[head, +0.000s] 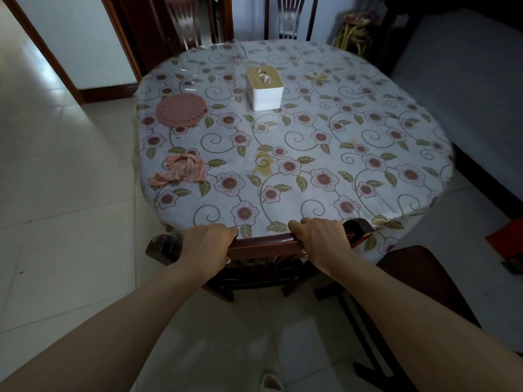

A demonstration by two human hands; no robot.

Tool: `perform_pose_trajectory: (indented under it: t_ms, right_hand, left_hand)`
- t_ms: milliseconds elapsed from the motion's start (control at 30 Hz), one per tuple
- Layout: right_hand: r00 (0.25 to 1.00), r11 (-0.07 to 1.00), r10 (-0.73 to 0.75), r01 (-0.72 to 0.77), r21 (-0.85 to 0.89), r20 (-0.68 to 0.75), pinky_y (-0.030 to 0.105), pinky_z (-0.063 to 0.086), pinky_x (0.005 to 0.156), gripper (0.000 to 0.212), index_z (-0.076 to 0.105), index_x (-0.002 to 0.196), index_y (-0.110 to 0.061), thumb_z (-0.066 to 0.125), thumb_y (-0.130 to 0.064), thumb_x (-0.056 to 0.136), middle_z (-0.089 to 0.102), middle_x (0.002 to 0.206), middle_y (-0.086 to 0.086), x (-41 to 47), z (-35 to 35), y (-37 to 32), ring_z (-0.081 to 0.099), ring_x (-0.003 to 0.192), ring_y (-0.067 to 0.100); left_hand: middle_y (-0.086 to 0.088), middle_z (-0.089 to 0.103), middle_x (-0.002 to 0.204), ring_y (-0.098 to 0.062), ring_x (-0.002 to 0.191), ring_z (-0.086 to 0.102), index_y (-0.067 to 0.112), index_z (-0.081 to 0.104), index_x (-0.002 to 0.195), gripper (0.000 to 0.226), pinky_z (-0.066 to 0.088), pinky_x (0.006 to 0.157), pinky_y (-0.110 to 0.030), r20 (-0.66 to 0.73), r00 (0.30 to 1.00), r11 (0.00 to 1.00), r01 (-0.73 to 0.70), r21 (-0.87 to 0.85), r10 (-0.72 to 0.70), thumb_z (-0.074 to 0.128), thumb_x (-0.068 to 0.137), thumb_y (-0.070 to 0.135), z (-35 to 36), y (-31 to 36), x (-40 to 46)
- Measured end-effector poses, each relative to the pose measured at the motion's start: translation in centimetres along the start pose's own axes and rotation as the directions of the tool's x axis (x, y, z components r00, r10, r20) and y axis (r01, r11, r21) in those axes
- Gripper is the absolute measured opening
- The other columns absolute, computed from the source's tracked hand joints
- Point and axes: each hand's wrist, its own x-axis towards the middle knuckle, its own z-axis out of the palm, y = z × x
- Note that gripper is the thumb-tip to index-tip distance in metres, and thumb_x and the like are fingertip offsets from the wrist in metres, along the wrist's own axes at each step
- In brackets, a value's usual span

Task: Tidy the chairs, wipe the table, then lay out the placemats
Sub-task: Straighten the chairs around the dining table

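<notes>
1. Gripping the top rail of the near chair [263, 243], the left hand [208, 241] is curled over the left part of the rail, with the fingers wrapped over the far edge.
2. The chair is seen pushed in at the near edge of the table [424, 154], its back just beside the flowered tablecloth; the seat is hidden under the table.
3. The chair is judged heavy and rigid, being dark wood; the top rail is the natural place to be held, with both hands spread apart so that twisting is avoided.
4. The right hand [319, 239] is closed over the right part of the same rail, knuckles up.
5. On the left of the table a crumpled pink cloth [181, 169] is laid, soft and light; farther off, a stack of round pink placemats [181, 110] is set, likely limp and easily lifted by the edge.
6. A tissue box [264, 87] is placed near the middle, and a yellowish stain [264, 165] is seen near it.
7. Two far chairs [291, 17] are cut off at the top, and a dark chair at the near right [418, 278] is only partly shown.
</notes>
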Motion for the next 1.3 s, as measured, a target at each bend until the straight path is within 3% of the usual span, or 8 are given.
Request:
perform_pose_trajectory:
  t_ms: [267, 467, 667, 733, 800, 867, 967, 1300]
  right_hand:
    - [0.999, 0.999, 0.034, -0.034, -0.02, -0.034, 0.031, 0.031, 0.06, 0.036, 0.044, 0.108, -0.022, 0.067, -0.019, 0.082, 0.056, 0.091, -0.001, -0.5, 0.1, 1.0, 0.054, 0.077, 0.019]
    - [0.993, 0.998, 0.053, -0.055, -0.016, -0.107, 0.029, 0.028, 0.062, 0.037, 0.044, 0.102, -0.018, 0.07, -0.013, 0.076, 0.051, 0.083, 0.0, -0.9, 0.8, 0.9, 0.034, 0.068, 0.016]
    - [0.994, 1.0, 0.027, -0.025, 0.018, -0.108, 0.03, 0.03, 0.067, 0.041, 0.043, 0.105, -0.016, 0.07, -0.012, 0.075, 0.056, 0.092, 0.005, -1.0, 0.6, 1.0, 0.05, 0.081, 0.022]
    - [0.995, 0.999, 0.021, -0.019, 0.028, -0.098, 0.031, 0.033, 0.072, 0.043, 0.042, 0.109, -0.016, 0.07, -0.014, 0.076, 0.056, 0.098, 0.006, -1.1, 0.6, 0.9, 0.051, 0.087, 0.023]
    - [0.997, 0.999, 0.014, -0.011, 0.033, -0.08, 0.035, 0.038, 0.089, 0.056, 0.038, 0.121, -0.017, 0.071, -0.02, 0.076, 0.053, 0.113, 0.008, -1.2, 0.5, 0.9, 0.05, 0.103, 0.025]
    - [0.997, 0.999, 0.02, -0.018, 0.028, -0.072, 0.043, 0.025, 0.11, 0.079, 0.026, 0.137, -0.019, 0.074, -0.029, 0.074, 0.04, 0.134, 0.012, -1.5, 0.2, 0.9, 0.039, 0.125, 0.029]
    - [0.994, 0.998, 0.051, -0.048, 0.036, -0.1, 0.048, 0.008, 0.116, 0.097, 0.013, 0.145, -0.02, 0.075, -0.038, 0.073, 0.022, 0.148, 0.014, -2.7, -0.6, 0.6, 0.019, 0.138, 0.031]
    - [0.964, 0.967, 0.233, -0.216, 0.139, -0.127, 0.042, 0.018, 0.115, 0.097, 0.017, 0.145, -0.021, 0.077, -0.033, 0.07, 0.021, 0.148, 0.01, -12.3, -4.2, -0.2, 0.018, 0.138, 0.029]
  left_hand:
    - [-0.002, 0.058, 0.104, -0.024, 0.096, 0.06, 0.023, 0.048, 0.118, 0.045, 0.039, 0.063, -0.032, -0.014, 1.0, 1.0, -0.026, 0.006, 0.026, 0.068, 0.078, 0.024, 0.3, 1.5, 0.4]
    - [-0.003, 0.058, 0.103, -0.024, 0.097, 0.059, 0.019, 0.048, 0.113, 0.039, 0.042, 0.064, -0.034, -0.011, 1.0, 0.999, 0.029, 0.025, -0.029, 0.067, 0.08, 0.025, 0.3, 2.0, 0.1]
    - [-0.004, 0.059, 0.104, -0.023, 0.096, 0.059, 0.015, 0.048, 0.11, 0.035, 0.043, 0.064, -0.033, -0.018, 0.999, 0.998, 0.045, 0.047, -0.044, 0.066, 0.08, 0.023, 0.1, 2.4, -0.2]
    - [-0.005, 0.058, 0.105, -0.023, 0.096, 0.059, 0.014, 0.046, 0.111, 0.039, 0.044, 0.065, -0.032, -0.014, 0.999, 0.998, 0.048, 0.046, -0.047, 0.067, 0.08, 0.025, 0.0, 2.4, -0.2]
    - [-0.006, 0.057, 0.107, -0.024, 0.097, 0.059, 0.014, 0.041, 0.118, 0.05, 0.044, 0.065, -0.033, -0.013, 0.998, 0.997, 0.067, 0.031, -0.067, 0.069, 0.079, 0.027, -0.1, 2.4, -0.4]
    - [-0.007, 0.055, 0.11, -0.025, 0.1, 0.056, 0.015, 0.033, 0.126, 0.066, 0.045, 0.073, -0.036, -0.024, 0.996, 0.996, 0.087, -0.01, -0.087, 0.072, 0.075, 0.032, -0.3, 2.6, -0.7]
    - [-0.007, 0.052, 0.118, -0.028, 0.11, 0.052, 0.018, 0.025, 0.133, 0.082, 0.035, 0.098, -0.045, -0.061, 0.997, 0.998, 0.048, -0.033, -0.05, 0.074, 0.07, 0.04, -0.8, 3.2, -1.4]
    - [-0.008, 0.045, 0.132, -0.028, 0.119, 0.044, 0.017, 0.031, 0.134, 0.072, 0.029, 0.103, -0.047, -0.127, 0.991, 0.995, -0.054, -0.086, 0.043, 0.067, 0.077, 0.04, -5.2, 6.8, -5.3]
